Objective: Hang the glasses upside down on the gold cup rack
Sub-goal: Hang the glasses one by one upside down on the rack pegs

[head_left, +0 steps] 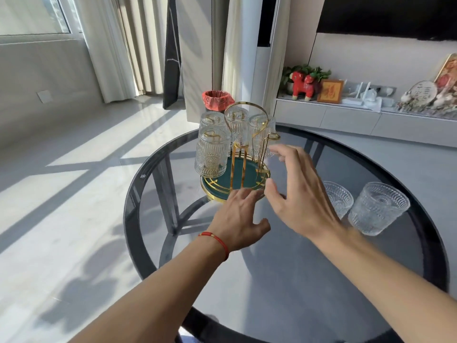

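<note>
The gold cup rack (246, 106) stands on a green round tray (237, 177) toward the far side of the round glass table (321, 268). Several ribbed clear glasses hang upside down on it; the nearest (211, 155) is at its front left. One gold prong (273, 137) on the right stands bare. My left hand (238, 219) rests with fingers on the tray's front rim, holding nothing. My right hand (295, 191) hovers open just right of the rack, empty. Two more glasses, one (377, 210) and another (337, 198), stand upright on the table to the right.
A red-lined bin (217, 100) stands on the floor behind the rack. A low white cabinet (358, 117) with a red toy horse (303, 85) and ornaments runs along the right wall. Curtains and a window fill the left back.
</note>
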